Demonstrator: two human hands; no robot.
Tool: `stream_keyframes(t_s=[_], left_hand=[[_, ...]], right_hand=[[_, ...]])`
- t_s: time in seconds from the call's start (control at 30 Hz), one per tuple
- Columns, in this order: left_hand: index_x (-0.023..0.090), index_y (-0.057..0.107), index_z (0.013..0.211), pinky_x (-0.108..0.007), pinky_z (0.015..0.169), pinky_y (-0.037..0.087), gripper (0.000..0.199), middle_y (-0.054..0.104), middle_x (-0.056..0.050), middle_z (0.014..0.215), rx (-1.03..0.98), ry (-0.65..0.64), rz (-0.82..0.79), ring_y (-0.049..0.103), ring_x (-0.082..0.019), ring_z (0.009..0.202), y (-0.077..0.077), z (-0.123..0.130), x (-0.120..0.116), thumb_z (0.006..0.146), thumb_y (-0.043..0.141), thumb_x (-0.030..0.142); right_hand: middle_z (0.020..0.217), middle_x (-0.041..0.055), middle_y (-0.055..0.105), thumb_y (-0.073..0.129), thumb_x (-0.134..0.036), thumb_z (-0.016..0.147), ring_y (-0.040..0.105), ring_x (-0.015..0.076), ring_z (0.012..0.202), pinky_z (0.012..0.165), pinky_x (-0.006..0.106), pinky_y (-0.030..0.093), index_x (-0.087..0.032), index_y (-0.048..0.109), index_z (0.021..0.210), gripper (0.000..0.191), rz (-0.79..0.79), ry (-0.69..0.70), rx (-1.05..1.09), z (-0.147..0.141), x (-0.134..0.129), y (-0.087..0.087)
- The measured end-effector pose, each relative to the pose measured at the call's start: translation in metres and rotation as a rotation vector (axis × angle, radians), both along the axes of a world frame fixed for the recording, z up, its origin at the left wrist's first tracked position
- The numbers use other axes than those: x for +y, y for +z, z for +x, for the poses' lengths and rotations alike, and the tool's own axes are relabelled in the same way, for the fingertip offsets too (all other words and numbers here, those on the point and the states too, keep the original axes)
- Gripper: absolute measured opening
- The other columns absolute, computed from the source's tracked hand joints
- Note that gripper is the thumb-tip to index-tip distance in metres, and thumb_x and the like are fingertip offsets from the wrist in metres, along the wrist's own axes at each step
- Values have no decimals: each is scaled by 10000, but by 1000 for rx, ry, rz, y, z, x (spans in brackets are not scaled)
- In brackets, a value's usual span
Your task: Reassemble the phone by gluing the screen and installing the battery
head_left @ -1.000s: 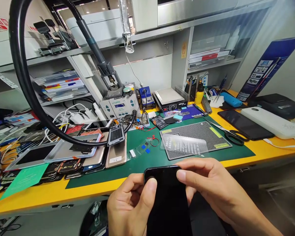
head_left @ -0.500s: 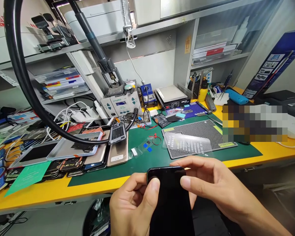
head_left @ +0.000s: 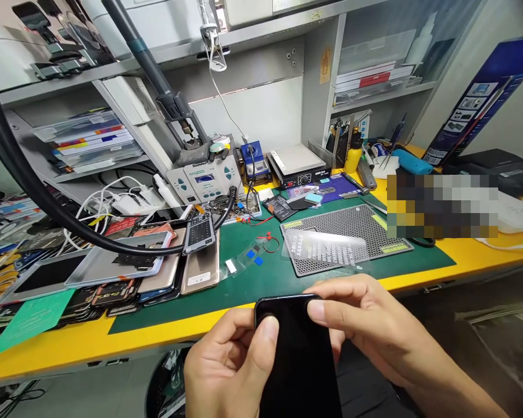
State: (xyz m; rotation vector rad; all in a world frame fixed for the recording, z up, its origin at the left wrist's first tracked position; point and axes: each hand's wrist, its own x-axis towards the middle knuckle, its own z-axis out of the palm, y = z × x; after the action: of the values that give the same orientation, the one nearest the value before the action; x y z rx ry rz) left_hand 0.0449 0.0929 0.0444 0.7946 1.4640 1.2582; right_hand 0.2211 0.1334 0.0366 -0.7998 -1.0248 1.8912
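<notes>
Near yellow workbench's front edge, black smartphone, left hand gripping upper left corner, right hand pinching upper right. Looks light, stiff, slick; glass probably fragile. Side rims seem safest hold. Pixelated patch masks items, right; phone's lower end cut off; several fingertips hidden behind.

The mat is green, the table seemingly plain yellow.

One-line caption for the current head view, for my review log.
Both hands, left and right, grip a black phone before a green mat and perforated pad.
</notes>
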Motion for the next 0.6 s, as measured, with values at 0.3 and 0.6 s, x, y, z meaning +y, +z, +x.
stream_keyframes(t_s=[0.3,0.6], left_hand=[[198,802,1104,-236,722,586,342,802,-121,937,-154,-299,129,753,-220,799,-11,-20,9,837,795,412],[136,786,1039,-195,606,482,360,659,-32,699,-128,-221,63,557,-110,624,-13,-27,8,792,844,391]], right_hand=[[700,35,703,794,-365,879,649,113,559,512,206,589,-106,815,918,262,-20,-71,-46,9,12,-2],[704,21,695,797,-444,878,637,105,571,541,212,568,-120,784,870,324,-2,-92,-80,3,20,-3]])
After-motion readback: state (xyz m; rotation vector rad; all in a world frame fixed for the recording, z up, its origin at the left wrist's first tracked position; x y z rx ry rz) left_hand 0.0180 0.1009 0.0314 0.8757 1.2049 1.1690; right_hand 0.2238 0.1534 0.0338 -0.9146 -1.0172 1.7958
